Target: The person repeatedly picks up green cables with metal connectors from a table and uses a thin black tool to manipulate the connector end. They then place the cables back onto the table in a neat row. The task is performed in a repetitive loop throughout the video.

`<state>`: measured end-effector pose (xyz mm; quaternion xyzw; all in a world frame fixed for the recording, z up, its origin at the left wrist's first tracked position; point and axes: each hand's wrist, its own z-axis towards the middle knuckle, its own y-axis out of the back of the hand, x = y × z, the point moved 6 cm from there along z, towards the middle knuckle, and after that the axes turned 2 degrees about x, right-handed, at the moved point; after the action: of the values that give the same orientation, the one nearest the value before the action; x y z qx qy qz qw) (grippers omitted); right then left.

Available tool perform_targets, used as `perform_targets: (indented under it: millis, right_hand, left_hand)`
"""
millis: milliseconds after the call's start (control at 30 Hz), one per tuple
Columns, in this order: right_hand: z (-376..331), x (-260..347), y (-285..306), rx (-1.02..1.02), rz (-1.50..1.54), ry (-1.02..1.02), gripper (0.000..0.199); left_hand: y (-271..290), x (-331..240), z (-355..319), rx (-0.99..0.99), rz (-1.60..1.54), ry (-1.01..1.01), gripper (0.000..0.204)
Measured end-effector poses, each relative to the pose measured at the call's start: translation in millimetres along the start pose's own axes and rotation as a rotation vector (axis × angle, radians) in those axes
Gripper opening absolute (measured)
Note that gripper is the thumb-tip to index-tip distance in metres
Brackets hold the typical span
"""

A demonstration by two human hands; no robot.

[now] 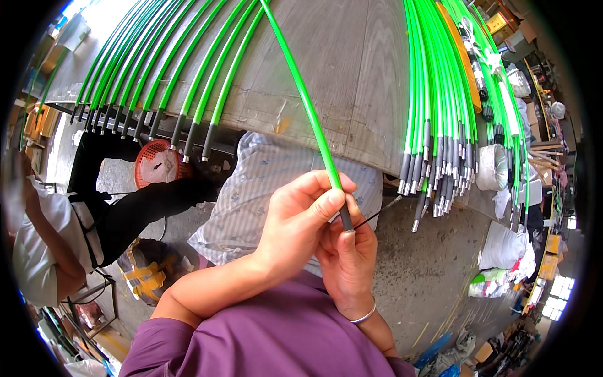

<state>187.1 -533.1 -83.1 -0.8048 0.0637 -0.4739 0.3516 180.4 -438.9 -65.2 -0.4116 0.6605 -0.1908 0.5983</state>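
A long green rod with a dark sleeve at its near end runs from the far edge of the table down to my hands. My left hand grips it just above the sleeve, thumb on top and fingers curled round. Below it, my right hand, with a silver bracelet at the wrist, closes at the rod's dark tip. A thin dark stick with a light end juts out to the right from between the right hand's fingers; its other end is hidden.
Several green rods fan out at the table's left, dark ends past its edge. A dense bundle of green rods lies on the right. A striped cloth covers my lap. At left sits a person near a red basket.
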Motion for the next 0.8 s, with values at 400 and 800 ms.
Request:
perform_targets:
  millis: [400, 800]
  right_hand:
    - [-9.6, -9.6, 8.8, 0.113, -0.042, -0.047, 0.049]
    - [0.4, -15.5, -4.8, 0.092, -0.089, -0.026, 0.046]
  left_hand:
    - [87.9, -211.4, -55.6, -0.351, 0.727, -0.485, 0.016]
    - [285.6, -478.6, -83.2, -1.181, 2.427, -0.424, 0.012]
